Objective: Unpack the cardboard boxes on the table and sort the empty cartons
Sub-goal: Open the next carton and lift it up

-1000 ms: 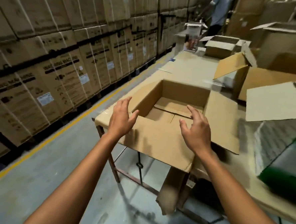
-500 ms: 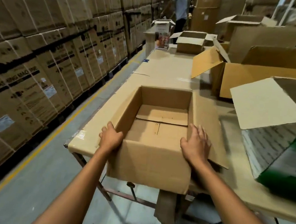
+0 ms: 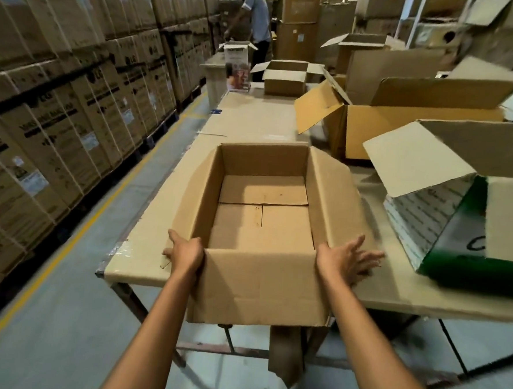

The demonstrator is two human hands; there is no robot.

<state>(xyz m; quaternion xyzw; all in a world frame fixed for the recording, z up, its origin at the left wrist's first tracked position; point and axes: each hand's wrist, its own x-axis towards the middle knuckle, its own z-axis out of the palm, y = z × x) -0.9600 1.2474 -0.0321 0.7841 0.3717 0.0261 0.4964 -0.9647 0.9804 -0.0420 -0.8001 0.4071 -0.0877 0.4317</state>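
An empty brown carton (image 3: pixel 262 224) sits open at the near end of the long table (image 3: pixel 254 119), its front wall hanging over the table edge. My left hand (image 3: pixel 185 251) is curled around its near left corner. My right hand (image 3: pixel 344 260) lies against the near right corner and side flap, fingers spread and blurred. Nothing lies inside the carton; only its folded bottom flaps show.
A green and white box (image 3: pixel 445 236) with raised flaps stands on the right. Behind it is a large open carton (image 3: pixel 403 128), and a smaller one (image 3: pixel 285 78) stands farther back. A person (image 3: pixel 254 16) works at the far end. Stacked cartons (image 3: pixel 59 107) wall the aisle's left side.
My hands went from hovering above the carton to its near corners. The carton now sits closer to me and squarer to the table edge. My right fingers have spread.
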